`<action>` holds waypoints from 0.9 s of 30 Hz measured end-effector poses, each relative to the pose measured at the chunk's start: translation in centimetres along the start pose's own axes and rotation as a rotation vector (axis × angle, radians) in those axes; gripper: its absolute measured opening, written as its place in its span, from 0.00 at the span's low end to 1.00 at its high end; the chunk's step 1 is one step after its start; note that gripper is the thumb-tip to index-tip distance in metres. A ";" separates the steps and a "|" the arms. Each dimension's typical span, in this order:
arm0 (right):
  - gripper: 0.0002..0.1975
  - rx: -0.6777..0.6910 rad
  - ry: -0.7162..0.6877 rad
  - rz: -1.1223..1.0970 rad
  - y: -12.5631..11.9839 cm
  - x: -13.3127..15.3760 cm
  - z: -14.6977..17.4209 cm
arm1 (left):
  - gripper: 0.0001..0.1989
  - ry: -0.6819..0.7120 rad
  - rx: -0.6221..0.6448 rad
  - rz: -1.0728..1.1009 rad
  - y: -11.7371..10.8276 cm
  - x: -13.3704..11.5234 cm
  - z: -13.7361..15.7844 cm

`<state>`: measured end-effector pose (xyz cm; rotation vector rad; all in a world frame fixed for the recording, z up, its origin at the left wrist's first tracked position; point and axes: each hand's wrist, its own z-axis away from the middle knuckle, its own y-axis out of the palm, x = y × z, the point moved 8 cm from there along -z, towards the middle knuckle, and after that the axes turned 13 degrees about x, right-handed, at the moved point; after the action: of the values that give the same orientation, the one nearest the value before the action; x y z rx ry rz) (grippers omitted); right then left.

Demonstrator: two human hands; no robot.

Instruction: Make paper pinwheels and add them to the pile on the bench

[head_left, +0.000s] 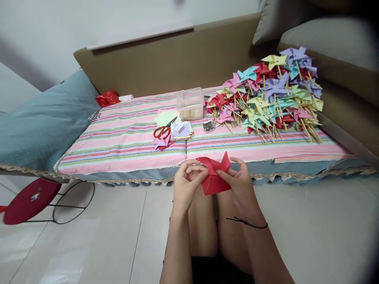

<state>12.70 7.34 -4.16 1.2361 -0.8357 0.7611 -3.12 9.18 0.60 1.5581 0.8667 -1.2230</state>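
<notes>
Between my two hands, above my knees, is a red paper pinwheel [213, 184], partly folded, with a slit showing in its lower flat part. My left hand [189, 179] pinches its left side, with a flap curled in toward the middle. On the other side my right hand [238, 175] grips the paper, thumb near the centre, a pointed corner standing up beside the fingers. Straight ahead on the striped cloth lie orange-handled scissors [162, 132], a stack of coloured paper squares [182, 132], folded pink paper [161, 142] and a small open box of metal pieces [209, 126].
Many finished pinwheels on sticks [275, 94] are heaped at the right of the sofa bed. A clear plastic box [191, 103] holds thin sticks. A red bag [107, 98] lies at the back left. A red round stool [32, 201] is on the floor at left.
</notes>
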 end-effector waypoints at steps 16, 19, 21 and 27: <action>0.35 0.037 -0.028 0.039 0.6 0.8 0.5 | 0.26 -0.116 -0.106 0.120 -0.2 2.1 0.1; 0.34 0.053 -0.040 0.058 0.5 0.7 0.5 | 0.28 -0.152 -0.118 0.167 0.0 2.4 0.1; 0.34 0.068 -0.047 0.071 0.5 0.7 0.4 | 0.30 -0.182 -0.121 0.189 0.1 2.6 0.2; 0.34 0.115 -0.054 0.108 0.6 0.6 0.4 | 0.31 -0.221 -0.132 0.222 0.2 2.9 0.5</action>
<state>12.48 7.12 -3.32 1.3271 -0.9191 0.8760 -2.38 8.63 -2.23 1.3450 0.6022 -1.1283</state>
